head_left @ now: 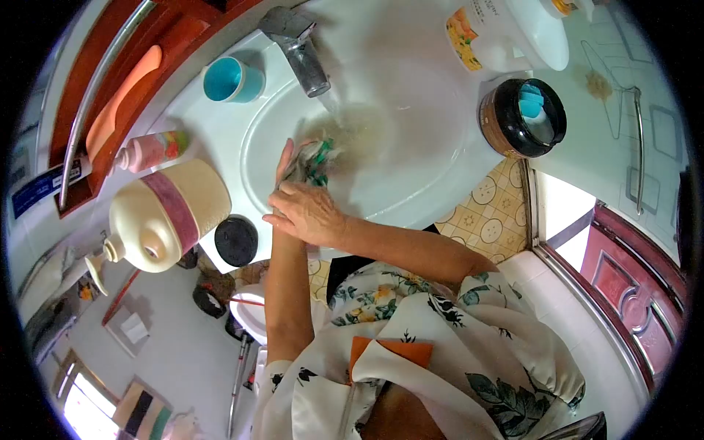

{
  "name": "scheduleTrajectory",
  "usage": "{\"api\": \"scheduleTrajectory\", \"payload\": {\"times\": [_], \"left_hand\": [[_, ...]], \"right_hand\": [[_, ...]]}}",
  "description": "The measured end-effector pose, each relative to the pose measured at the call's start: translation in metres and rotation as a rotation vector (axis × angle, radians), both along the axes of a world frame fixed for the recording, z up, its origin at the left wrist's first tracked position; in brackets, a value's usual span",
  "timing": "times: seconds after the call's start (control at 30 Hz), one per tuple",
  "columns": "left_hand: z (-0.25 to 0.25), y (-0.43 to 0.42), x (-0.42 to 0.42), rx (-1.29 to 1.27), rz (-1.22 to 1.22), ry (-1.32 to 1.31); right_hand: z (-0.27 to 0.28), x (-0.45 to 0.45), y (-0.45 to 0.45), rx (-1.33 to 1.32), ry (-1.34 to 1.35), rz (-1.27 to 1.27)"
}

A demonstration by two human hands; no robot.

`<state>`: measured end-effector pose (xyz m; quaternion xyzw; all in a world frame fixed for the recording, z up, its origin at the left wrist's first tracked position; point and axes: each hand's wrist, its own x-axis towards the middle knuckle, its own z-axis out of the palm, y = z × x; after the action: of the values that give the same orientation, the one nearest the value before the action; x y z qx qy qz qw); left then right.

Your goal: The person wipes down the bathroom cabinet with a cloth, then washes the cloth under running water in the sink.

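My hands are together over the near left side of the white washbasin [433,169]. A wet, crumpled grey cloth with green patches [315,163] is bunched between them, its far end hanging into the basin. My left hand [285,160] reaches up behind the cloth and seems closed on it; my right hand hides most of it. Across the left wrist lies my right hand [306,209], fingers bent against the cloth's lower end. Water runs from the metal tap [308,70] beyond the cloth, and cloudy water lies in the bowl.
Left of the basin stand a blue-lined cup [233,79], a pink bottle [158,150], a large cream pump bottle [169,213] and a round black lid [236,240]. On the right are a black-rimmed jar [513,121] with a blue scoop and a white labelled container [499,33].
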<state>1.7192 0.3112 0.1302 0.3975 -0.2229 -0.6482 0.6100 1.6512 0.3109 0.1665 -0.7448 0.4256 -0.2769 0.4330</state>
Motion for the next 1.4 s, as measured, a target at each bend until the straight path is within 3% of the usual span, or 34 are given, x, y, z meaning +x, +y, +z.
{"api": "scheduleTrajectory", "payload": {"times": [0.1, 0.17, 0.23, 0.3, 0.37, 0.43, 0.47, 0.53, 0.57, 0.63, 0.7, 0.77, 0.83, 0.87, 0.9, 0.93, 1.03, 1.1, 1.13, 1.27, 1.33, 1.4], "left_hand": [[-0.073, -0.001, 0.014, 0.238, -0.077, 0.217], [-0.112, 0.000, 0.008, 0.023, -0.235, -0.490], [-0.100, -0.005, -0.005, -0.093, -0.309, -0.843], [-0.027, -0.021, -0.026, 0.603, 0.072, 0.279], [-0.015, -0.023, -0.027, 0.607, 0.086, 0.201], [-0.020, -0.018, -0.013, 0.398, -0.004, -0.298], [-0.044, -0.010, 0.002, 0.400, 0.003, -0.297], [-0.107, 0.008, 0.035, 0.285, -0.214, -0.632], [-0.100, 0.005, 0.033, 0.285, -0.213, -0.631], [-0.078, -0.005, 0.027, 0.748, -0.072, -0.142], [-0.072, -0.013, 0.033, 0.753, -0.134, -0.070], [-0.048, -0.026, 0.031, 0.685, -0.216, 0.215], [-0.046, -0.028, 0.040, 0.656, -0.206, 0.322], [-0.045, -0.025, 0.043, 0.629, -0.191, 0.430], [-0.041, -0.021, 0.042, 0.632, -0.189, 0.428], [-0.035, -0.013, 0.040, 0.453, -0.182, 0.333], [-0.024, 0.002, 0.000, 0.275, 0.158, -0.085], [-0.028, -0.005, -0.009, 0.370, 0.107, 0.052], [-0.030, -0.007, -0.011, 0.420, 0.081, 0.119], [-0.026, -0.014, -0.014, 0.559, -0.006, 0.323], [-0.003, -0.020, -0.015, 0.672, 0.060, 0.299], [-0.014, -0.012, -0.006, 0.624, 0.038, 0.173]], "right_hand": [[-0.017, -0.007, -0.021, -0.180, 0.067, -0.016], [-0.015, -0.023, -0.048, -0.339, 0.232, -0.122], [-0.038, -0.033, -0.073, 0.189, -0.021, -0.326], [-0.065, -0.044, -0.092, 0.451, 0.159, -0.365], [-0.101, -0.068, -0.097, 0.426, 0.143, -0.402], [-0.114, -0.102, -0.110, 0.467, 0.190, -0.279], [-0.118, -0.118, -0.107, 0.467, 0.191, -0.271], [-0.122, -0.138, -0.100, 0.012, 0.306, -0.352], [-0.122, -0.134, -0.093, 0.011, 0.307, -0.351], [-0.117, -0.114, -0.073, -0.134, 0.798, -0.511], [-0.114, -0.078, -0.055, 0.195, 0.608, -0.376], [-0.111, -0.046, -0.041, 0.571, -0.040, -0.220], [-0.087, -0.012, -0.022, 0.275, -0.068, 0.012], [-0.060, -0.001, -0.006, 0.111, -0.067, -0.058], [-0.033, 0.006, 0.006, -0.052, -0.066, -0.128], [-0.018, 0.007, 0.008, -0.049, -0.068, -0.130], [-0.007, 0.005, 0.006, -0.060, 0.061, 0.008], [-0.018, -0.003, -0.015, -0.364, 0.088, -0.065], [-0.022, 0.000, -0.029, 0.055, 0.236, -0.064], [-0.055, -0.038, -0.088, 0.416, 0.108, -0.282], [-0.059, -0.060, -0.098, 0.453, 0.251, -0.325], [-0.116, -0.095, -0.109, -0.034, 0.716, -0.146]]}}
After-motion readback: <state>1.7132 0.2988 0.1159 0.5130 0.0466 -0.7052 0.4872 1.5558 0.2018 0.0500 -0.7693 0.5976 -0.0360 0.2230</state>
